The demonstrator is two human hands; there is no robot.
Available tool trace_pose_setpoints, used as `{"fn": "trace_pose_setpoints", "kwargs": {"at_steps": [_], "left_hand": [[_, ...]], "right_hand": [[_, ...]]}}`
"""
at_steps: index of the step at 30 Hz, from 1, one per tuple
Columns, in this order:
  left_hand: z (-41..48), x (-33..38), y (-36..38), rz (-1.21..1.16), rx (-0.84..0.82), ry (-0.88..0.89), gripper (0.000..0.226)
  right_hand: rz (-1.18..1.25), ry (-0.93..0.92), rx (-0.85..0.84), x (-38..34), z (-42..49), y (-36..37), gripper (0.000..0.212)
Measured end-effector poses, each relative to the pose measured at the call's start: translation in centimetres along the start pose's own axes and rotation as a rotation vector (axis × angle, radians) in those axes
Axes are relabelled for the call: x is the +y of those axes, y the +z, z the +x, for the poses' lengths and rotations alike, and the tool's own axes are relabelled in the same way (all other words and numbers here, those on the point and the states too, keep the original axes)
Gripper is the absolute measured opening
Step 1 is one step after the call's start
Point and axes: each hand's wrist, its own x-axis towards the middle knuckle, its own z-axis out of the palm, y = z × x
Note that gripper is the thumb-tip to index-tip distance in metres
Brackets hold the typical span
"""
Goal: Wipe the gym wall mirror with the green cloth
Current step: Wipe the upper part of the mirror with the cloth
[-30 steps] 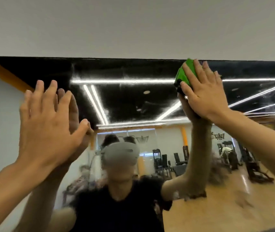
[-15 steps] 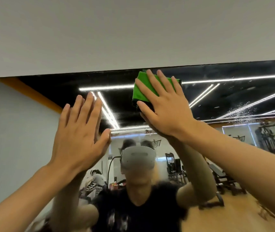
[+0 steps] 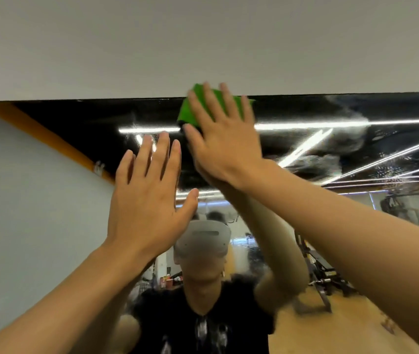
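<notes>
The left hand point(image 3: 147, 200) lies flat against the mirror point(image 3: 75, 123), grip open and empty. The right hand point(image 3: 225, 149), fingers straight, presses the green cloth point(image 3: 194, 111) at the mirror's top edge. I think it should press evenly and slide right, over the cloudy smears point(image 3: 343, 141).

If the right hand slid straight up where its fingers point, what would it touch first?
Likely the grey wall above the mirror: the right hand presses the green cloth at the mirror's top edge, fingers pointing up.
</notes>
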Motion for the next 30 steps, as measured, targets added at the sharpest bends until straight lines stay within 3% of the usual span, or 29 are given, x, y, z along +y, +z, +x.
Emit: {"fn": "trace_pose_setpoints", "kwargs": {"at_steps": [4, 10, 13, 15, 19, 23, 27, 30], "left_hand": [[-0.2, -0.2, 0.1, -0.007, 0.013, 0.007, 0.083], [-0.1, 0.1, 0.2, -0.016, 0.021, -0.003, 0.083], [-0.2, 0.1, 0.3, -0.018, 0.024, -0.007, 0.083], [-0.3, 0.1, 0.3, -0.013, 0.027, -0.001, 0.083], [-0.2, 0.0, 0.3, -0.006, 0.043, -0.001, 0.083], [-0.4, 0.0, 0.4, -0.008, 0.046, -0.003, 0.083], [-0.2, 0.4, 0.3, -0.020, 0.044, -0.011, 0.082], [-0.3, 0.4, 0.3, -0.028, 0.028, -0.016, 0.083]], "right_hand": [[-0.005, -0.186, -0.019, 2.8, -0.3, -0.2, 0.069], [-0.005, 0.290, -0.013, 17.1, -4.4, -2.8, 0.075], [0.038, 0.470, 0.005, 14.1, -3.7, -2.4, 0.073], [0.024, 0.391, 0.041, 8.7, -2.3, -1.4, 0.071], [0.015, 0.015, 0.006, 0.1, -1.2, 0.1, 0.067], [0.002, -0.121, -0.012, 4.0, -2.1, -0.2, 0.066], [-0.011, 0.213, 0.014, 12.2, -3.1, -1.4, 0.069], [0.027, 0.452, 0.034, 11.7, -2.3, -1.3, 0.065]]}}
